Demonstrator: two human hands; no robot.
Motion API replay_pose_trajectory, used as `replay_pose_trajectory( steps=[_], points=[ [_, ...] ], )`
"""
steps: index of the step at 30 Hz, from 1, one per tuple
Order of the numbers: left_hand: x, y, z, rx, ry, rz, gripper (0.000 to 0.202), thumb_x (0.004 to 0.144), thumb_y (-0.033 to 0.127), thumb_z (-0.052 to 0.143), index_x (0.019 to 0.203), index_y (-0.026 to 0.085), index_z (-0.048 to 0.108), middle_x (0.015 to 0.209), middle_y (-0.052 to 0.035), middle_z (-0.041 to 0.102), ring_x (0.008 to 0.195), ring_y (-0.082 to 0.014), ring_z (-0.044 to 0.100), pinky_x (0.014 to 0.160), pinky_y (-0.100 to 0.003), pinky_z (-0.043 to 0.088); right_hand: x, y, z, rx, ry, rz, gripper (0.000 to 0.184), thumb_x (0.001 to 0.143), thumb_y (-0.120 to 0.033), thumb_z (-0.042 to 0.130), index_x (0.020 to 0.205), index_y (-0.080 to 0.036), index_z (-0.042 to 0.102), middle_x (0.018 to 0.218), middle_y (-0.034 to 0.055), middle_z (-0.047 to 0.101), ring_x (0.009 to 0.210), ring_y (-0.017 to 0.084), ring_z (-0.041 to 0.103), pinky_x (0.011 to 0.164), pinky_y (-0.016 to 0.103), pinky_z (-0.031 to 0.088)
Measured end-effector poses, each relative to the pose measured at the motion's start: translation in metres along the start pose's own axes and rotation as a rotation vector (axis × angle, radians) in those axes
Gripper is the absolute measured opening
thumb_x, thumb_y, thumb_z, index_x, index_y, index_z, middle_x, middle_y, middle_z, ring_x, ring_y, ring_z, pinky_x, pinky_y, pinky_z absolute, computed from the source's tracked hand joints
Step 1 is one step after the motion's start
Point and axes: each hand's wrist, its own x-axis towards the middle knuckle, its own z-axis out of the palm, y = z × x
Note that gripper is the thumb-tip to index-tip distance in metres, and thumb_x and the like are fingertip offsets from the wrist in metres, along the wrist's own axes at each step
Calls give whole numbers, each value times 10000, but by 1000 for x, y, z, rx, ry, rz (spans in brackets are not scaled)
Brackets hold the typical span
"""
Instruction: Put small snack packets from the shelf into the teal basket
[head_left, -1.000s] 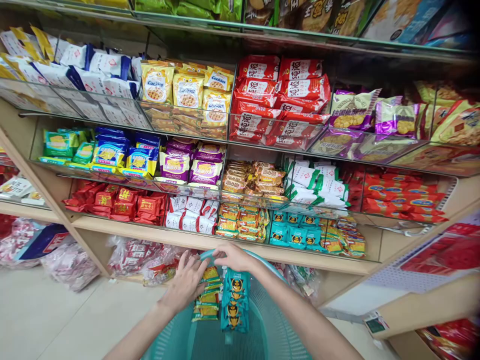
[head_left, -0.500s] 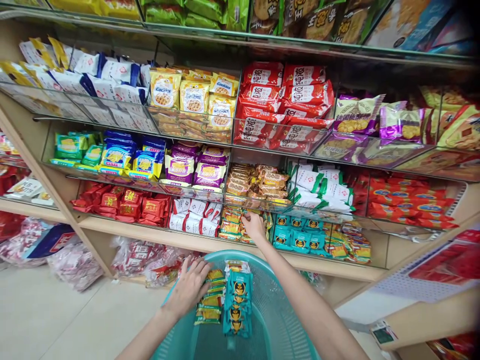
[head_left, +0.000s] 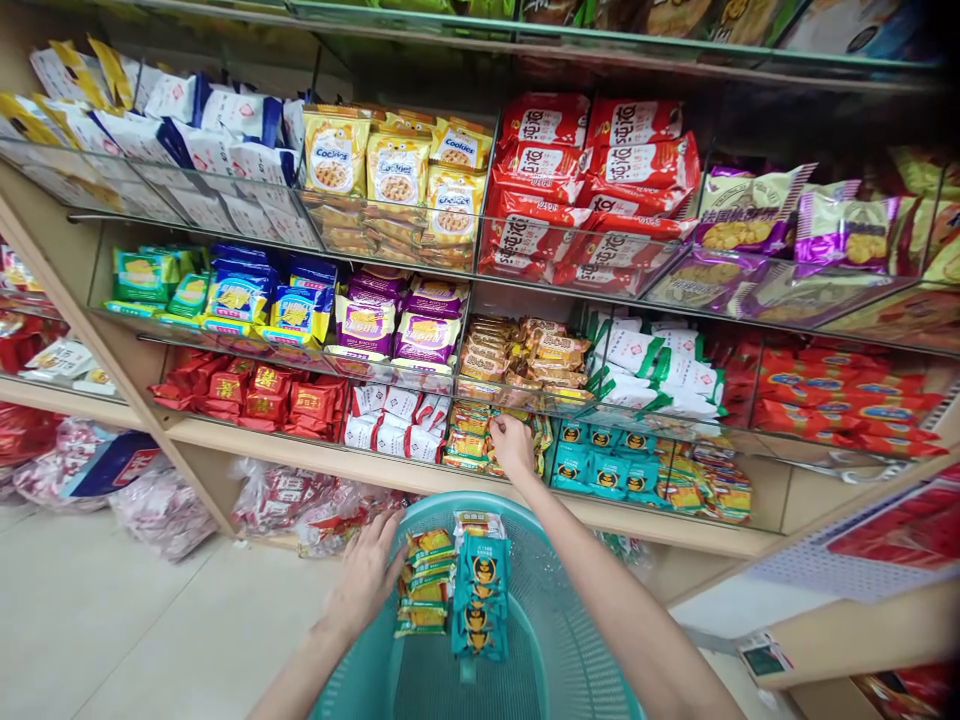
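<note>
My right hand (head_left: 514,447) reaches into the bottom shelf, its fingers curled closed at the yellow-and-green snack packets (head_left: 466,437); the fingertips are partly hidden. To its right are teal snack packets (head_left: 606,473). Below lies a teal plastic basket (head_left: 585,640). My left hand (head_left: 367,578) rests at the basket's left rim with fingers apart, holding nothing. Inside the basket, a row of yellow-and-green packets (head_left: 424,590) lies beside that hand. Next to them is a row of teal packets (head_left: 481,600), with a whitish packet (head_left: 480,524) at its far end.
Glass-fronted shelves rise above, with yellow cookie packs (head_left: 396,172), red packs (head_left: 525,240) and brown packets (head_left: 489,358). A glass divider edge runs just above my right hand. Clear bags of red-and-white packets (head_left: 289,500) sit under the bottom shelf. Pale floor tiles (head_left: 135,630) lie at left.
The view has tilted down and closer to the shelves. My left hand has slid slightly left, off the yellow-and-green packets. My right hand stays in the same compartment.
</note>
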Motion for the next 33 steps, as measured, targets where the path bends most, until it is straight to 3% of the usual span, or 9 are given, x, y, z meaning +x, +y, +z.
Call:
replay_pose_trajectory(
  steps=[9,15,20,25,30,33],
  points=[
    [0,1,-2,-19,-10,-6,403,912,295,396,1306,225,438,1234,-83,562,1142,-238,533,960,-421,441,-7,2,0,108,72,-101,339,906,-354,346,878,-180,636,680,59,659,600,180,580,586,254,386],
    [0,-1,0,-54,8,-5,443,912,295,405,1351,240,382,1283,-87,532,1175,-242,513,963,-428,439,-26,0,-17,225,64,-153,324,897,-390,367,866,-175,607,682,36,643,571,150,558,583,242,392],
    [3,3,-4,-119,68,9,579,917,314,403,1449,219,195,1356,-118,475,1247,-252,453,1005,-432,415,-58,-11,-32,254,-187,-225,256,869,-374,427,807,-198,603,572,-18,563,513,133,501,536,230,359],
    [3,11,-8,-174,58,81,674,907,277,427,1472,233,62,1429,-128,383,1312,-264,371,1049,-460,361,-87,-18,-22,117,-391,-294,234,869,-322,437,766,-214,617,593,-23,580,532,124,485,532,223,320],
    [1,9,-4,-216,15,87,687,899,242,443,1462,291,52,1424,-97,395,1269,-247,424,1037,-467,369,-97,-13,-3,89,-492,-281,206,859,-295,453,786,-210,625,648,-17,634,569,122,535,564,213,350],
    [2,6,-2,-215,37,95,617,901,243,442,1440,280,145,1372,-84,455,1223,-230,469,1014,-435,394,-93,-7,8,71,-562,-209,191,841,-251,461,773,-189,629,627,-20,642,550,112,556,565,204,372]
  ],
)
